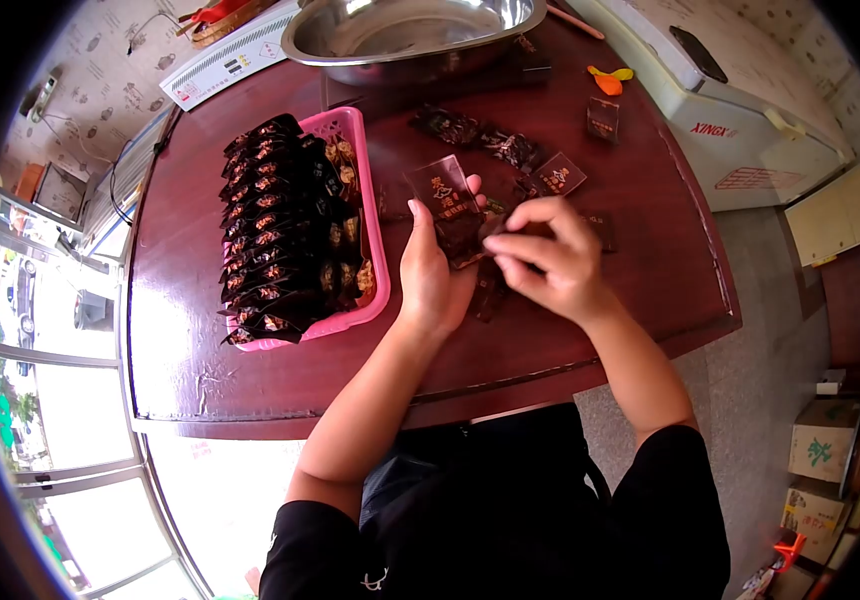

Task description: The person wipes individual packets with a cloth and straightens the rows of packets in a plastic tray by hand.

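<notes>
My left hand is held palm up over the table, fingers wrapped round small dark sachets with orange and pale print. My right hand meets it from the right, thumb and fingers pinched on a dark sachet partly hidden by the fingers. Around both hands lie loose sachets, among them a flat printed one and a crinkled one. To the left stands a pink plastic basket, packed with overlapping rows of dark sachets and some tan packs.
A large steel basin sits at the back of the dark red table. Behind the basket is a white appliance. Orange and yellow balloon-like pieces lie at the back right, near a white chest freezer with a phone on top.
</notes>
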Demonstrator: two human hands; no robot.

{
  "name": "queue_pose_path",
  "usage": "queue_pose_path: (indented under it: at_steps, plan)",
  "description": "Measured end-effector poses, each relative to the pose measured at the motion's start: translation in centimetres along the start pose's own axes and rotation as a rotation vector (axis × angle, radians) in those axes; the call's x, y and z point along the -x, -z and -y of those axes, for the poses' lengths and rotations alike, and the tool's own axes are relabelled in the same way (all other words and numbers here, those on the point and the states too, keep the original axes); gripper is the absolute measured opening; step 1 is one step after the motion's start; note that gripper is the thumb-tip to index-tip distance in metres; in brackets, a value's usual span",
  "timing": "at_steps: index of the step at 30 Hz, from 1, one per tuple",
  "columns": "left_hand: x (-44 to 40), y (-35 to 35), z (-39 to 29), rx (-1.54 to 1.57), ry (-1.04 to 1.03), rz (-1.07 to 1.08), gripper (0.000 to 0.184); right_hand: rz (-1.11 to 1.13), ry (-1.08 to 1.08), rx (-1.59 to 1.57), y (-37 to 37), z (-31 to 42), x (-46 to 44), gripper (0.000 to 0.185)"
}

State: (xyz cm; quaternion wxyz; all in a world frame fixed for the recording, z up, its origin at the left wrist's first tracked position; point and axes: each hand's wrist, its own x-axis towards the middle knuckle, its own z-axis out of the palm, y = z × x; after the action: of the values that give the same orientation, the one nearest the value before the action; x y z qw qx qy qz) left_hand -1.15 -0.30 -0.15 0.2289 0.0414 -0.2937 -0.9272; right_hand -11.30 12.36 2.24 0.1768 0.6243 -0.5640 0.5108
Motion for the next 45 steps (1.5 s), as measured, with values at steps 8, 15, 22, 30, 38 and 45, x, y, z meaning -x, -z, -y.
queue_pose_path:
  at_steps: [8,15,22,30,38,45]
  plan:
    - [0.2,-0.1,0.9,-0.023,0.051,0.011,0.058,0.084,-0.127,0.121,-0.8,-1.5,0.7,0.029]
    - [0.3,-0.4,0.8,0.017,0.089,-0.052,0.058,0.026,-0.013,-0.013,-0.5,-0.2,0.1,0.032]
    - [0.1,-0.2,0.4,0.114,0.053,-0.044,0.058,0.146,-0.040,0.081,0.2,-1.9,0.5,0.030]
    - [0.1,0.0,0.4,-0.026,0.053,-0.037,0.058,0.160,-0.035,0.007,-1.2,0.5,0.2,0.033]
    - [0.0,0.7,0.6,-0.008,0.056,-0.143,0.055,0.248,0.052,0.017,-2.0,0.3,0.7,0.028]
    - [-0.2,1.9,1.2,0.013,0.070,-0.096,0.057,0.281,0.047,0.168,-1.8,0.0,1.4,0.024]
